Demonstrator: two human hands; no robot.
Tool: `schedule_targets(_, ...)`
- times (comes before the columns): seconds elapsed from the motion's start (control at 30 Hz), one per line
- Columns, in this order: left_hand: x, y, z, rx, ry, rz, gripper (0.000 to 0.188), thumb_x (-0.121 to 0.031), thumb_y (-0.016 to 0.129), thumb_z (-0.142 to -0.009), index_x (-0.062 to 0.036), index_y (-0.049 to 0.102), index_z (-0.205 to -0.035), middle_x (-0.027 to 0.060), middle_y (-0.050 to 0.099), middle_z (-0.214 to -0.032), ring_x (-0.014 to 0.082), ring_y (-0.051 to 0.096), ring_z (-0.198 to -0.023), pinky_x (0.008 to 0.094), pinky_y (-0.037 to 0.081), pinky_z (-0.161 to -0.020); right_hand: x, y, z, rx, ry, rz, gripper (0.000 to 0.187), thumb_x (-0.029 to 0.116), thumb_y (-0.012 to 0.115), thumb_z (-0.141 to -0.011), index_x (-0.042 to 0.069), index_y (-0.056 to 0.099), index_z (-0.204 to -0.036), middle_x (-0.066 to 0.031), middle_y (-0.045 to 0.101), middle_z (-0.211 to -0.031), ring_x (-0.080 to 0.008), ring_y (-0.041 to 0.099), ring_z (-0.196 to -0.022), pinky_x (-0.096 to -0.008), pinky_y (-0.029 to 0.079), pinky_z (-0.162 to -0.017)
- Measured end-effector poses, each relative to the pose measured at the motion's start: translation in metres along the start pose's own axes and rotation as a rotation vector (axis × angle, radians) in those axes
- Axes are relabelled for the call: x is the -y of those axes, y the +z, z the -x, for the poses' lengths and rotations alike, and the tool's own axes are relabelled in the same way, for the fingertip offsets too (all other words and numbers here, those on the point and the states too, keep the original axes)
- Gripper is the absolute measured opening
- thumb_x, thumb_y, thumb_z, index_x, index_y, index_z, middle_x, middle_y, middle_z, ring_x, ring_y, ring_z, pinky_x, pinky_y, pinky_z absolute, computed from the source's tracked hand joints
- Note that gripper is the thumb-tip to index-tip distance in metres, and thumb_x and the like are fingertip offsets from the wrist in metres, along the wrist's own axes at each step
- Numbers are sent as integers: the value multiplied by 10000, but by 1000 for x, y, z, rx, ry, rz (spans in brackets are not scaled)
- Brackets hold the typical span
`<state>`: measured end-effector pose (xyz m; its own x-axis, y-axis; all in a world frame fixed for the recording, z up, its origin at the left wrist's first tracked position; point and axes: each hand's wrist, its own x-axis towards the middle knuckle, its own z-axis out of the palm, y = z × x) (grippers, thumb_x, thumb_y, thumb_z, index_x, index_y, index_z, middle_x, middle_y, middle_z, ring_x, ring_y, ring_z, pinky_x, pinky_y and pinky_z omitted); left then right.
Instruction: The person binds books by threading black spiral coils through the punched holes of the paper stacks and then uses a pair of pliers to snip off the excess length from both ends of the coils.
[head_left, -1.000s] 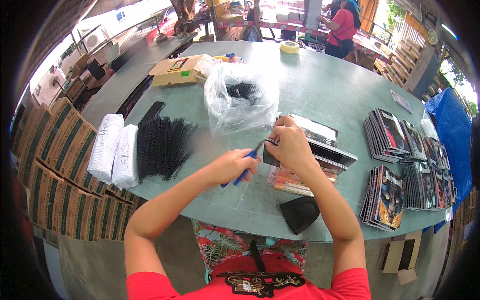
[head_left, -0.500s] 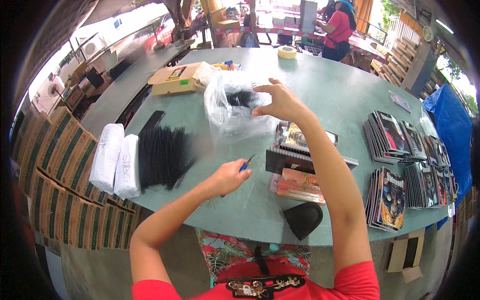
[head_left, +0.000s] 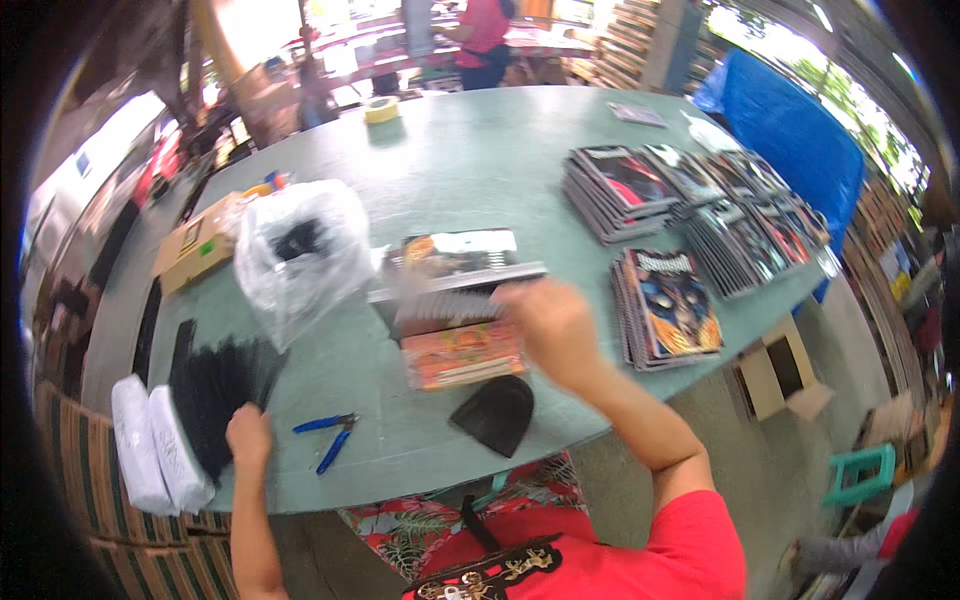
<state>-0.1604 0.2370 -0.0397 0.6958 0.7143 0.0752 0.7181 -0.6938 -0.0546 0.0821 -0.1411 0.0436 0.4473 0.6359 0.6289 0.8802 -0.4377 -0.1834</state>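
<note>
A fanned pile of black plastic binding coils (head_left: 212, 385) lies at the left of the table. My left hand (head_left: 250, 435) is closed at its near right edge, with coil ends at the fingers. My right hand (head_left: 552, 325), slightly blurred, is closed at the right end of a dark notebook (head_left: 450, 308) with a row of holes or coil along its edge. Beyond it lies another notebook (head_left: 462, 248) with a picture cover. Nearer me are an orange printed booklet (head_left: 465, 357) and a black pouch-like piece (head_left: 495, 415). Blue-handled cutters (head_left: 330, 432) rest, jaws apart, beside my left hand.
A clear plastic bag (head_left: 300, 265) with black coils stands beside a cardboard box (head_left: 195, 245). White wrapped bundles (head_left: 160, 445) flank the coil pile. Stacks of spiral notebooks (head_left: 665, 310) fill the right side. Yellow tape (head_left: 381, 110) sits far back; another person (head_left: 485, 40) stands beyond.
My left hand has put down the cutters and moved left to the coil pile. My right hand has come from the plastic bag to the notebook. The view has swung right.
</note>
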Motion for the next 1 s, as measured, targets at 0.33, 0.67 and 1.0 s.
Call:
schedule_targets(0.33,30,41,-10,-163,119,-107,116,-91,542,-724,25,542,-723,210,601,-712,386,619,-699,448,503,-635,-126,-112,54,-173,504,512,289,135,588,-772,-16,614,-1017,-195,559,-878,-327,566,-829,-395,454,-743)
schedule_targets(0.67,12,-66,3,-485,-78,252,235,-239,466,-916,-6,494,-916,203,591,-805,395,561,-736,441,442,-650,-72,24,21,-295,617,-859,479,361,530,-894,-24,511,-1179,-103,590,-994,-180,542,-930,-296,418,-828)
schedule_targets(1.0,3,-171,39,-686,179,1592,324,-275,597,-863,-4,549,-1033,39,556,-783,120,549,-702,262,483,-701,15,29,-37,-371,105,-199,397,289,598,-823,23,523,-1107,-160,507,-1142,-290,476,-1048,-383,350,-929)
